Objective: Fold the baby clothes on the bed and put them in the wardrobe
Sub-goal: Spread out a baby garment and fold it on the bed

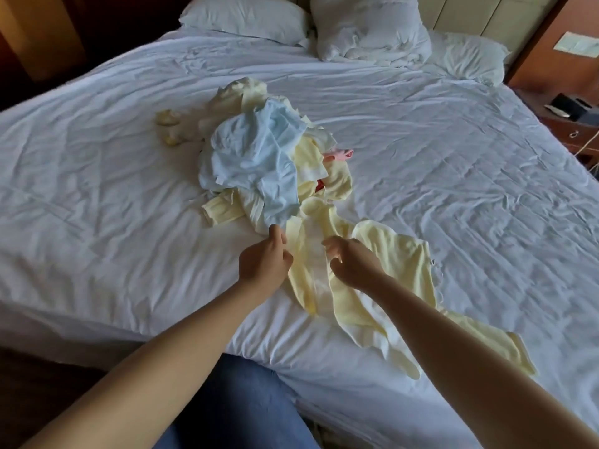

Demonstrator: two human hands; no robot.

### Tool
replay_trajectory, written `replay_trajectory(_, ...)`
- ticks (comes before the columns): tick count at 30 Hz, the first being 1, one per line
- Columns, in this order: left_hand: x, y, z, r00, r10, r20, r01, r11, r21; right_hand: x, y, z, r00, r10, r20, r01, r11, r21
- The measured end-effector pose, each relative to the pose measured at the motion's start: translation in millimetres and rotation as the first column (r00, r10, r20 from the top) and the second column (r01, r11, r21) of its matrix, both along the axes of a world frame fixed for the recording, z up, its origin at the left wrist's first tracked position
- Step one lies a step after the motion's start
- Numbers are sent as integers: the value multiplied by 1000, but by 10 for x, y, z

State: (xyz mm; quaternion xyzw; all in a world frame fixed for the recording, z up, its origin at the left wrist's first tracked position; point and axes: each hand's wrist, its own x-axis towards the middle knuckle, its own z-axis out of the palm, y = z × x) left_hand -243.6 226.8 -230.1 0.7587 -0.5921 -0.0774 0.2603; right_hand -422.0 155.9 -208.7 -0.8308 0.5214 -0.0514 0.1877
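A pale yellow garment (372, 286) is seen spread open on the white sheet of the bed (97, 189), near its front edge, with one leg trailing toward the lower right. Its left front edge is pinched between the thumb and curled fingers of the left hand (264, 257), and its right front edge is gripped by the curled fingers of the right hand (353, 260); the two hands are held just beside each other over the open front. Just beyond them a loose pile of baby clothes (246, 92) is heaped in the middle of the bed, topped by a light blue garment (252, 157) on which a small white label (218, 180) can be made out, its print too small to be read. A pink piece (340, 154) and a red scrap (319, 186) show at the pile's right side, and small yellow items (168, 124) lie to its left. White pillows (246, 17) are stacked at the head of the bed, and a wooden nightstand (570, 124) stands at the right.
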Motion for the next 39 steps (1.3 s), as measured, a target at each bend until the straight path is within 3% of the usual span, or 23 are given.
replay_trajectory(5,238,176,-6,977,-70,203,71,997,1,209,4,-3,998,63,-13,-63,997,38)
replay_trajectory(8,234,157,-13,959,-188,211,204,978,-52,265,-48,-18,997,74,-30,-73,997,19)
replay_trajectory(11,75,89,-21,944,-321,71,322,947,-2,280,-142,-16,996,79,-39,-79,997,-9)
replay_trajectory(15,-92,-50,-63,929,-328,-171,346,934,91,317,-335,10,998,59,-21,-59,998,1)
replay_trajectory(20,-60,-202,-219,914,-312,-261,360,918,166,480,-586,-33,998,54,-46,-54,999,-1)
replay_trajectory(28,-24,-268,-319,902,-280,-328,344,926,155,728,-831,-240,997,-30,-74,34,998,48)
replay_trajectory(34,-43,-220,-247,919,-258,-297,295,951,89,793,-732,-57,973,-149,176,146,989,28)
replay_trajectory(39,-177,-196,-58,959,-201,-200,192,979,-62,520,-631,364,826,-278,490,271,959,87)
